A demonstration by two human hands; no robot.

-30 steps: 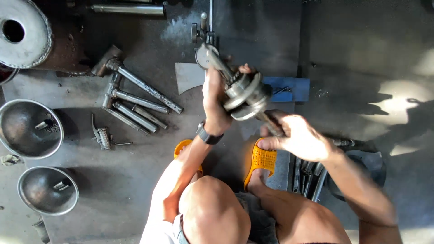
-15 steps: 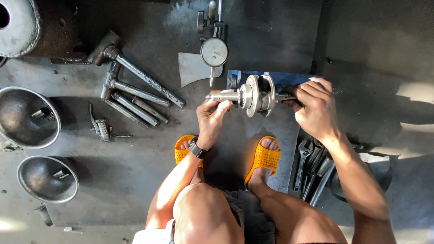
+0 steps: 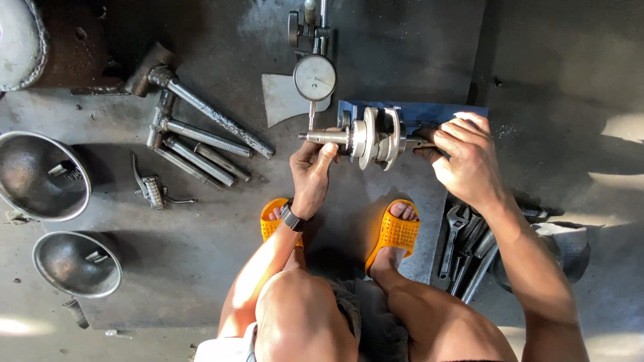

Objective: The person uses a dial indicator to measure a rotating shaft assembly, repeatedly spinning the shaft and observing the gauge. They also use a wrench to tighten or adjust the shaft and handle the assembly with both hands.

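You gripped the crankshaft (image 3: pixel 376 137) with both hands, left (image 3: pixel 312 167) and right (image 3: pixel 465 157); level under the dial gauge (image 3: pixel 314 78) seemed best.

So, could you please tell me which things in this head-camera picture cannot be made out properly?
- Right end of the crankshaft: covered by the right hand, head view.
- Dial gauge face: markings too small; its stand is cut off by the top edge.
- Blue block under the shaft: mostly hidden by shaft and hand.
- Wrenches: partly under the right forearm, in shadow.
- Round metal part, top left: cut off by the frame edge.
- Left hand: its palm side is hidden.
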